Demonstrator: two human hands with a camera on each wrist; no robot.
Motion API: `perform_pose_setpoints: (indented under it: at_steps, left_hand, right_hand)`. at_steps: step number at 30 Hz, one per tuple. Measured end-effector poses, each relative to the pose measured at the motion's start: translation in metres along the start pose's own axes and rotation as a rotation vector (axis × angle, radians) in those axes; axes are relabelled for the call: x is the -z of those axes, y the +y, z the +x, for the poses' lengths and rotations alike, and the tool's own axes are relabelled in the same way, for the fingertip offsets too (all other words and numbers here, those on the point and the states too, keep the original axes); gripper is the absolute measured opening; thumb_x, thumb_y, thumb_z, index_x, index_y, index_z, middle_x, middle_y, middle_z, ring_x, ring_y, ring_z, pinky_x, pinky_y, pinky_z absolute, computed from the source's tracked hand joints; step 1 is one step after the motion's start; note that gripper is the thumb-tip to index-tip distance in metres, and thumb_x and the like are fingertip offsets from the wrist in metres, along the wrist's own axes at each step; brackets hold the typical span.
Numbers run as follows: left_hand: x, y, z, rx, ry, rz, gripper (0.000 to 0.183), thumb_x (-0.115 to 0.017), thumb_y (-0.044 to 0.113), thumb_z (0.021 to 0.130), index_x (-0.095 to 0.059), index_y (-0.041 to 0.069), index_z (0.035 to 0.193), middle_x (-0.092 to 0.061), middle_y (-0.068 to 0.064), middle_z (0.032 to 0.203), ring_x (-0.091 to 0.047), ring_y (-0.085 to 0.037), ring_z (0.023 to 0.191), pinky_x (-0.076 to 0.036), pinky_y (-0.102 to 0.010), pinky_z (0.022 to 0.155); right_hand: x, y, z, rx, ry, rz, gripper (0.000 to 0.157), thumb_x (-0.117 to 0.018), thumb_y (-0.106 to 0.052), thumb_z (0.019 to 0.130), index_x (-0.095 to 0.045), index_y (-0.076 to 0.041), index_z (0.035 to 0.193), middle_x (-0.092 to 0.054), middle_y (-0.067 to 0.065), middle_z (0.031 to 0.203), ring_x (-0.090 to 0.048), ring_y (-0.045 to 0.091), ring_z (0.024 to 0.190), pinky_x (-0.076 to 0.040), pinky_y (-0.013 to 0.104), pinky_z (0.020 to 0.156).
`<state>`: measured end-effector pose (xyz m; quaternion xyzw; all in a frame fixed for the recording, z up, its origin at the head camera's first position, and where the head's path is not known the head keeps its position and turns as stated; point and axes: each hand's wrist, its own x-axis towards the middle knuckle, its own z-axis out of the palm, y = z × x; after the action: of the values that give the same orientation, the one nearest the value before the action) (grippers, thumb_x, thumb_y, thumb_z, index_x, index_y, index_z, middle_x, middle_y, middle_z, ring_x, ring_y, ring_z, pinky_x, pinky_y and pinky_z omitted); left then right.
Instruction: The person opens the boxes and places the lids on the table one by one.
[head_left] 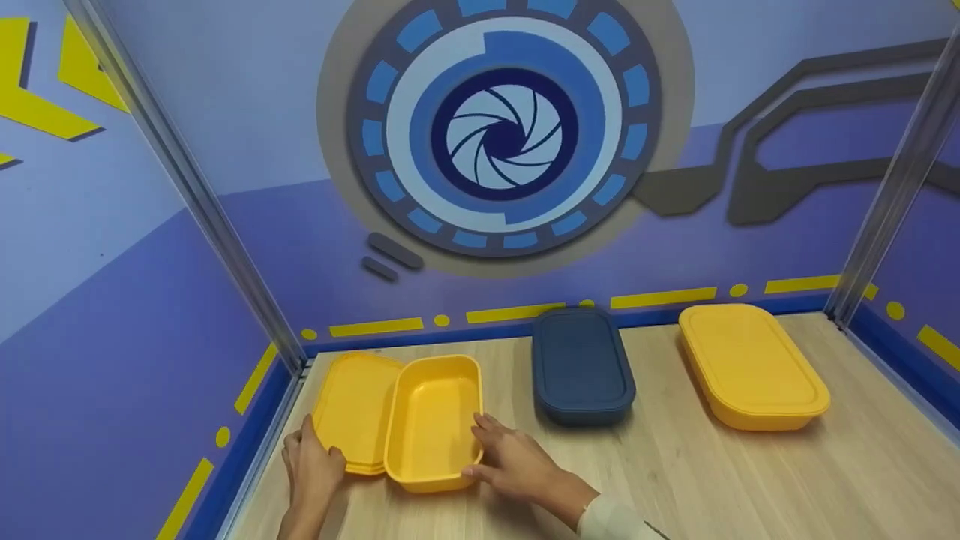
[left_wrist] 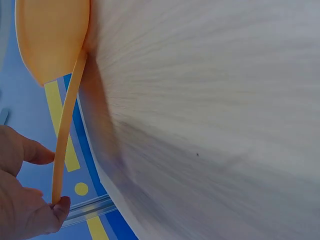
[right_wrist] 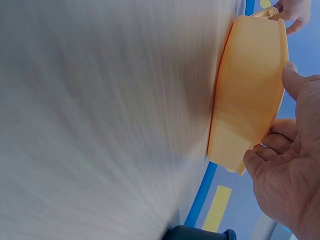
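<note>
A yellow lunch box (head_left: pixel 433 424) without its lid stands on the table's left side, its inside showing bare. Against its left side leans a yellow lid (head_left: pixel 358 412), which slants up from the table in the left wrist view. My left hand (head_left: pixel 313 466) pinches the lid's outer edge between thumb and fingers. On the other side, my right hand (head_left: pixel 521 465) grips the box wall at its near right corner. Its thumb (right_wrist: pixel 294 79) and bent fingers lie along the rim in the right wrist view.
A dark blue lidded box (head_left: pixel 582 364) stands right of the open one, near the back wall. Farther right is another yellow box (head_left: pixel 752 364) with its lid on. A metal corner post (head_left: pixel 217 232) and side wall border the wooden table (head_left: pixel 637 480) on the left.
</note>
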<state>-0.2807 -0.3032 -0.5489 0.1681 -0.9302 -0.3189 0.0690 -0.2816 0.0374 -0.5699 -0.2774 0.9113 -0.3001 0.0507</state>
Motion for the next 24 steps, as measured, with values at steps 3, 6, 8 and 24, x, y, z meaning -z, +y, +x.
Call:
perform_pose_setpoints:
  at_steps: [3,6,8,24]
  left_hand:
    - [-0.001,-0.003,0.0,0.019,-0.018,0.014,0.075,-0.052,-0.001,0.086,-0.019,-0.011,0.152,-0.029,-0.041,0.139,-0.027,-0.056,0.129,-0.029,-0.067,0.108]
    - [-0.002,-0.005,0.0,0.049,-0.039,0.033,0.075,-0.056,0.003,0.084,-0.022,-0.013,0.149,-0.029,-0.042,0.137,-0.029,-0.058,0.129,-0.03,-0.067,0.108]
    - [-0.003,-0.007,0.001,0.068,-0.057,0.038,0.076,-0.058,0.004,0.083,-0.023,-0.013,0.149,-0.03,-0.043,0.135,-0.03,-0.059,0.128,-0.031,-0.066,0.107]
    - [-0.013,-0.015,0.002,0.132,-0.143,0.066,0.075,-0.067,0.012,0.077,-0.035,-0.013,0.141,-0.04,-0.039,0.119,-0.038,-0.053,0.113,-0.038,-0.061,0.094]
  right_hand:
    - [0.0,0.0,0.0,0.008,0.008,0.001,0.078,-0.056,-0.065,0.091,-0.05,-0.011,0.147,-0.035,0.003,0.161,-0.033,0.023,0.151,-0.037,0.052,0.115]
    - [0.001,-0.001,0.0,0.0,0.006,0.005,0.077,-0.057,-0.064,0.091,-0.049,-0.011,0.147,-0.035,0.003,0.162,-0.032,0.023,0.151,-0.037,0.053,0.115]
    - [0.001,-0.001,0.0,-0.009,0.0,0.012,0.078,-0.057,-0.064,0.091,-0.049,-0.011,0.147,-0.035,0.002,0.162,-0.033,0.023,0.151,-0.037,0.055,0.114]
    - [0.001,0.0,0.0,0.025,0.026,-0.004,0.076,-0.058,-0.064,0.091,-0.052,-0.01,0.144,-0.038,0.005,0.16,-0.035,0.023,0.15,-0.037,0.051,0.115]
